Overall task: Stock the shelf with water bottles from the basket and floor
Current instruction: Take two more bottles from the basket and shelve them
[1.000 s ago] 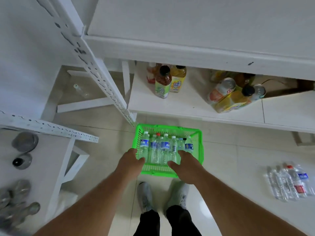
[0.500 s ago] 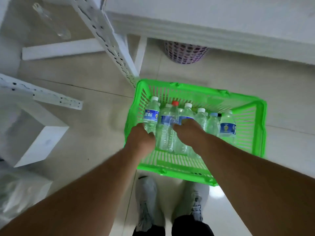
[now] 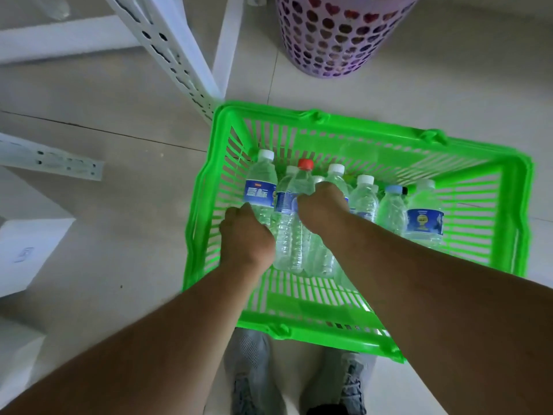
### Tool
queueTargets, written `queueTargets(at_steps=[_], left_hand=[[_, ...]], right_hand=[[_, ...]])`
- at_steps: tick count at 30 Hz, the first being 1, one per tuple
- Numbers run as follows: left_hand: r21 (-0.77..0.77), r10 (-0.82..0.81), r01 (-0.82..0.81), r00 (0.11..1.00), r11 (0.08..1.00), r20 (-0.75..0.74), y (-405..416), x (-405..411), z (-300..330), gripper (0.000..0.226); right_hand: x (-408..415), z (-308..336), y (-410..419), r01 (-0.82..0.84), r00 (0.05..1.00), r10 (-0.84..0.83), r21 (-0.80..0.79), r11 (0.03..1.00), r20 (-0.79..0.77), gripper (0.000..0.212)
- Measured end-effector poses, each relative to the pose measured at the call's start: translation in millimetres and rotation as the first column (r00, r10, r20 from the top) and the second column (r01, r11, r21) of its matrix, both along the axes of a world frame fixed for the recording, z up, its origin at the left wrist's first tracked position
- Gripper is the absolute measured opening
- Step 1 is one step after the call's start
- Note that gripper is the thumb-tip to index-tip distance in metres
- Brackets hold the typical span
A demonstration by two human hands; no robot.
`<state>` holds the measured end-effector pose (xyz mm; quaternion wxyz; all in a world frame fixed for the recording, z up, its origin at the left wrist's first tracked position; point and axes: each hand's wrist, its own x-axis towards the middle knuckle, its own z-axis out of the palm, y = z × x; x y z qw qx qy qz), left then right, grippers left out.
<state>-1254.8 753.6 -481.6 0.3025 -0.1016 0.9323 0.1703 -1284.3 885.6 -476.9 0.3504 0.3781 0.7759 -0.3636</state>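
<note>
Since a second ago both hands have sunk among the bottles in the green basket (image 3: 371,127) on the floor; the left hand (image 3: 247,235) clasps the blue-labelled bottle (image 3: 259,190); the right hand (image 3: 321,206) grasps the red-capped bottle (image 3: 294,217); lifting toward the shelf looks next.

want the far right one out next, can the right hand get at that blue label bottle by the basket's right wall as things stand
Probably yes, once freed. The right hand is now curled around bottles mid-basket, but the blue-label bottle stands upright at the row's right end with nothing over its cap, and the green basket is open-topped.
</note>
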Motion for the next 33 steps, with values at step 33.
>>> queueTargets(at_steps=[33], left_hand=[[0.256, 0.424, -0.495, 0.859, 0.831, 0.285, -16.3, 12.4, 17.3, 0.049]], right_hand=[[14.7, -3.9, -0.3, 0.000, 0.994, -0.027, -0.248, 0.969, -0.105, 0.058]])
